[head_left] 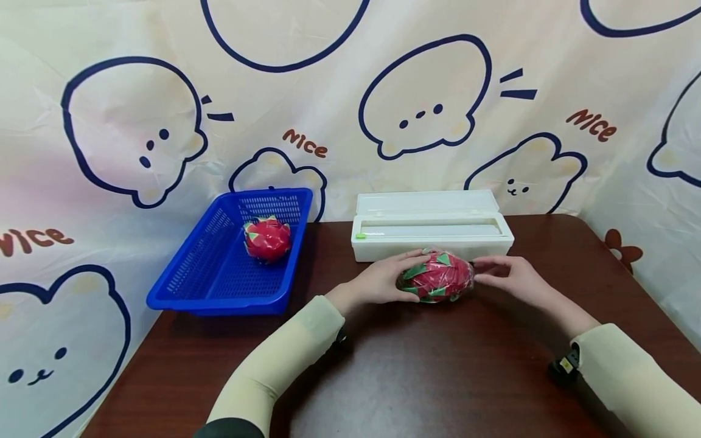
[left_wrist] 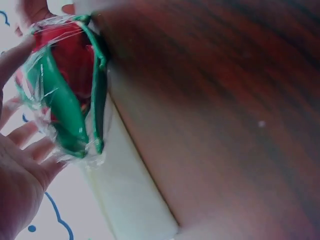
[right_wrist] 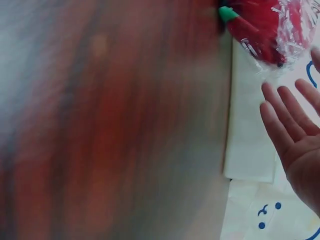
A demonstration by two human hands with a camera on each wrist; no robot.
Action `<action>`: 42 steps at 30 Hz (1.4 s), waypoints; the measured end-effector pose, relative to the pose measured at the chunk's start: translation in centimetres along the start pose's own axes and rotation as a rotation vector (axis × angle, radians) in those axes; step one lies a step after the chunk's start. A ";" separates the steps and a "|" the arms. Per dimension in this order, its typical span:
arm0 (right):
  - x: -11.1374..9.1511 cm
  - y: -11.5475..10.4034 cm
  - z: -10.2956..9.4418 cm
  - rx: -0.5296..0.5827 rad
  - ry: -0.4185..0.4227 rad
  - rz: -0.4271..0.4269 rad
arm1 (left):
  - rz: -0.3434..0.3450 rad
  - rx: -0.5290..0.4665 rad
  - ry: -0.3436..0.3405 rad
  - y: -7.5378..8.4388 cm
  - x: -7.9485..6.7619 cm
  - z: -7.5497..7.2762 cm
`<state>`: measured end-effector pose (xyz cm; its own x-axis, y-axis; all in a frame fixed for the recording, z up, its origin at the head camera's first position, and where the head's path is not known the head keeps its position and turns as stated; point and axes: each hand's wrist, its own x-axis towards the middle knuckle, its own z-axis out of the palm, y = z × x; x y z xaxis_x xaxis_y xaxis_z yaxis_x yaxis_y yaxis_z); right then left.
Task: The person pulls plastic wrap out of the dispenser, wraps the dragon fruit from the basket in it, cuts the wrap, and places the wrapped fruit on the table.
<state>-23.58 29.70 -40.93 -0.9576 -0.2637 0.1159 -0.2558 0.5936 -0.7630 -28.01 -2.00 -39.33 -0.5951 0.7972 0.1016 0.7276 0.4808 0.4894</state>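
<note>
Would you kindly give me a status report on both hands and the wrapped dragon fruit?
Left hand holding wrapped dragon fruit. Right hand open, beside its right-hand end. White box close behind; nothing visibly in the way.

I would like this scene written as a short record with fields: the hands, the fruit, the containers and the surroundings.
Left hand: left hand holds the wrapped dragon fruit
Right hand: right hand at the fruit's right end, fingers extended; contact unclear
Wrapping: clear film, wrinkled
Second fruit: red dragon fruit inside the blue basket
Box: white box behind the wrapped fruit, lid raised
Surface: dark brown table
Backdrop: pale cloth with cartoon outlines
</note>
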 end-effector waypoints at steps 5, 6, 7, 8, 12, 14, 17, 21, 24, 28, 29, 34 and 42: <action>0.1 0.3 0.7 0.075 -0.015 -0.028 | 0.011 0.018 0.011 -0.4 0.1 0.2; 0.3 0.3 0.8 0.082 -0.008 -0.036 | 0.020 0.019 0.018 -0.5 0.1 0.3; 0.3 0.2 0.9 0.083 0.006 -0.040 | 0.027 0.021 0.024 -0.6 0.2 0.3; 0.4 0.3 0.9 0.081 0.018 -0.048 | 0.032 0.014 0.028 -0.8 0.3 0.3; 0.6 0.1 0.9 0.075 0.061 -0.086 | 0.028 -0.072 0.026 -1.3 0.4 0.1; 0.7 0.0 0.8 0.080 0.066 -0.102 | 0.010 -0.148 0.011 -1.5 0.3 0.1; 0.7 -0.2 0.6 0.105 0.065 -0.111 | -0.012 -0.276 -0.020 -1.8 0.3 0.0; 0.7 -0.6 0.7 0.136 0.076 -0.109 | -0.020 -0.445 -0.080 -2.3 0.5 0.0; 0.7 -0.6 0.8 0.146 0.090 -0.098 | -0.031 -0.508 -0.125 -2.6 0.7 -0.1; 0.6 -0.7 0.8 0.133 0.091 -0.100 | -0.049 -0.508 -0.153 -2.7 1.0 -0.3; 0.5 -0.8 0.7 0.125 0.089 -0.103 | -0.051 -0.503 -0.156 -2.8 1.1 -0.4; 0.4 -1.8 0.1 0.048 0.110 -0.109 | -0.041 -0.470 -0.166 -2.8 1.4 -0.7; 1.3 -3.8 1.1 -0.102 -0.060 -0.238 | -0.026 -0.373 0.034 -2.2 -0.4 -1.4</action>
<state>-23.70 26.23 -38.57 -0.8602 -0.4475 0.2444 -0.4877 0.5822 -0.6505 -29.81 -3.91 -39.24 -0.6274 0.7708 0.1106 0.5414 0.3297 0.7734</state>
